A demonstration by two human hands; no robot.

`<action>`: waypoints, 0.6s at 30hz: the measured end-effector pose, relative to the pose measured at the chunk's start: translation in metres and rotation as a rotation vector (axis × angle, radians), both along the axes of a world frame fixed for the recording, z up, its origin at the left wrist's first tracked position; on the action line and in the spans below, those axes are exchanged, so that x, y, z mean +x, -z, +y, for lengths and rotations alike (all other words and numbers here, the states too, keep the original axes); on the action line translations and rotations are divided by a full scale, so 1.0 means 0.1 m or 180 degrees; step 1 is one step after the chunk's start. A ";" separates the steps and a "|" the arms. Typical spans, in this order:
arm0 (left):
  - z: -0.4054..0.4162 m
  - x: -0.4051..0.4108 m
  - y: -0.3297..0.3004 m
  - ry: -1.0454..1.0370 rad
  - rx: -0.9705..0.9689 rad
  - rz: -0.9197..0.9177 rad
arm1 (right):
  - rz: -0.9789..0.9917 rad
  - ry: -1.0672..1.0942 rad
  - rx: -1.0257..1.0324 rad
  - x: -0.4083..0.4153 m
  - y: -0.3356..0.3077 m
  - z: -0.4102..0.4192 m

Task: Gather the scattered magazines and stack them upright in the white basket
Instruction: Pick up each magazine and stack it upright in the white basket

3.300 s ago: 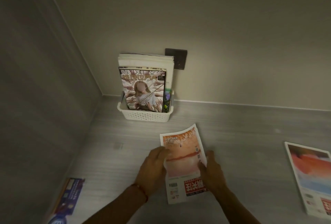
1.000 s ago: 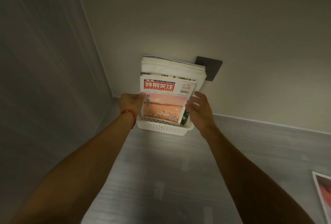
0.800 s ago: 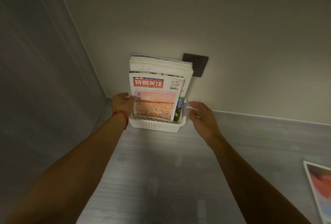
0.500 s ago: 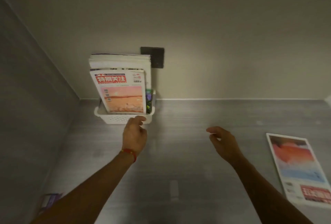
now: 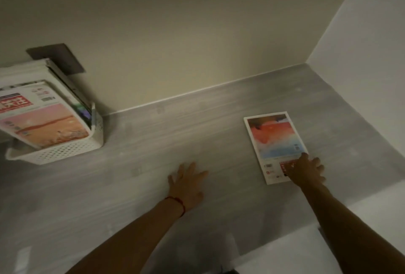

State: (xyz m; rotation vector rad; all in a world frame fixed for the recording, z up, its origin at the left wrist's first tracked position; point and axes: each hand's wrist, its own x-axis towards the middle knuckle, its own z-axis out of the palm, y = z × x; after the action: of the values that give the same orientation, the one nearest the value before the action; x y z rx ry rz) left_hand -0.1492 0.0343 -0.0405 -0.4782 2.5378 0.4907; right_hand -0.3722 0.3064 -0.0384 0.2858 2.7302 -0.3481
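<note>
The white basket (image 5: pixel 65 151) stands at the far left against the back wall, with several magazines upright in it. The front one (image 5: pixel 41 120) has an orange-pink cover. A loose magazine (image 5: pixel 275 140) with a red and blue cover lies flat on the grey desk at the right. My right hand (image 5: pixel 305 169) rests with spread fingers on its near right corner, not gripping it. My left hand (image 5: pixel 186 182), with a red thread at the wrist, hovers open over bare desk in the middle, well left of that magazine.
A dark wall plate (image 5: pixel 59 56) sits behind the basket. A white side wall (image 5: pixel 368 65) closes the desk (image 5: pixel 153 142) on the right. The desk's near edge (image 5: pixel 285 238) runs diagonally at the lower right, with a pale surface below it.
Both hands left the orange-pink magazine upright in the basket and moved right. My right hand now lies on the loose magazine. The view has swung right.
</note>
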 end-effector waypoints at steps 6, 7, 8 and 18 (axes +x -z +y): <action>0.13 0.04 0.11 -0.0004 -0.0046 -0.0226 | 0.0124 0.0143 0.0206 -0.07 0.15 0.19; 0.13 0.03 0.10 -0.0005 -0.0035 -0.0219 | 0.0307 0.0172 0.0205 -0.09 0.14 0.21; 0.12 0.02 0.10 0.0005 -0.0029 -0.0236 | 0.0508 0.0153 0.0094 -0.10 0.11 0.24; 0.15 -0.34 -0.48 -0.0440 0.0373 0.1352 | 0.0982 -0.1417 -0.1880 -0.11 -0.76 0.10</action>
State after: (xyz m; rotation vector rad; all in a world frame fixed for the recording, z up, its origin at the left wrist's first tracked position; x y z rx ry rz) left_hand -0.1835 0.0496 0.0073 -0.5564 2.8656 0.8669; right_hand -0.3828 0.3166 0.0379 -0.5636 2.7101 -1.0976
